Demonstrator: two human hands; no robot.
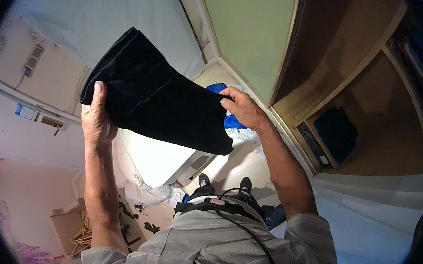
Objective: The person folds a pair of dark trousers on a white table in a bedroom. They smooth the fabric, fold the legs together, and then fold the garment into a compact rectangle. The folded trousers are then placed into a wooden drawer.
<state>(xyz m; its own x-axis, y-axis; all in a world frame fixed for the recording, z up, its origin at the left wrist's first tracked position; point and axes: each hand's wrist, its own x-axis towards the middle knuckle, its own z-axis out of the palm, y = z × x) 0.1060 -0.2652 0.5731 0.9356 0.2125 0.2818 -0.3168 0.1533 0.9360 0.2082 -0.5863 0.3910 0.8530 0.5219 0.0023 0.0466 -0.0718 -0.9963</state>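
Observation:
A folded black garment (165,101) is stretched between my two hands, held up in front of me. My left hand (97,118) grips its wider, doubled end, thumb on top and the fingers hidden behind the cloth. At the narrower end, my right hand (242,108) pinches a corner between thumb and fingers. The garment's exact kind is unclear from its folded shape. Beneath it lies a white flat-topped surface (152,157), partly covered from view by the cloth.
An open wooden wardrobe (388,136) on the right holds a dark folded garment (335,133). Blue cloth (235,122) with white plastic lies beyond my right hand. Wooden hangers (82,235) stick out of a cardboard box (62,224) at lower left. Black scraps (152,227) litter the floor.

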